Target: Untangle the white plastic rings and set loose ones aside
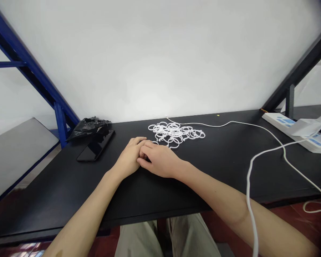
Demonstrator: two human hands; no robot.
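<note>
My left hand (130, 157) and my right hand (160, 160) rest together on the black table (216, 160), with the right hand's fingers laid over the left's. Both sets of fingers are curled together. What lies between them is hidden. Just beyond the fingertips lies a heap of white looped cable ties (175, 133), its near edge almost touching my right hand.
A black phone (96, 147) lies left of my hands, with a crumpled black plastic bag (88, 127) behind it. A white cable (256, 157) runs across the table and over my right forearm. A white power strip (296, 130) sits far right. Blue shelf frame (60, 125) stands left.
</note>
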